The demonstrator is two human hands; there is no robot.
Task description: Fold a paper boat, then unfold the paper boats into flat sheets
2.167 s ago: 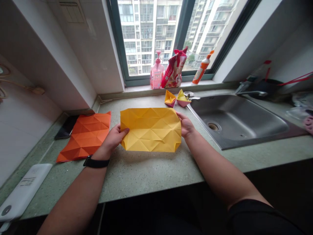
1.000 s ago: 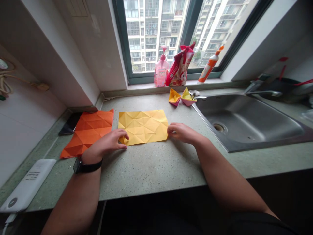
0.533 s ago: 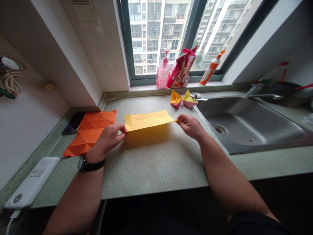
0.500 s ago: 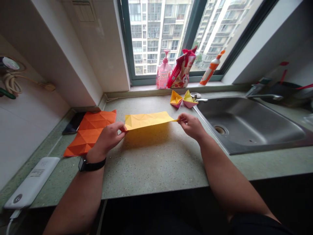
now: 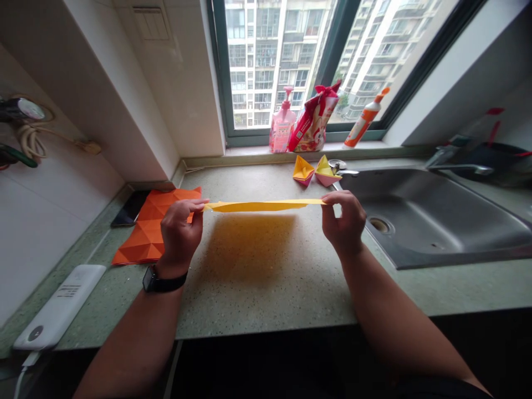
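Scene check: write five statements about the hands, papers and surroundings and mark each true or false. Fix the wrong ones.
1. The left hand and right hand each pinch one end of the yellow paper. True.
2. The yellow paper is resting flat. False: it is held up above the counter, seen almost edge-on.
3. The creased orange paper lies to the left of the yellow paper. True.
4. Both wrists are bare. False: a dark watch is on the left one.
5. The pink pump bottle stands to the left of the red bag. True.
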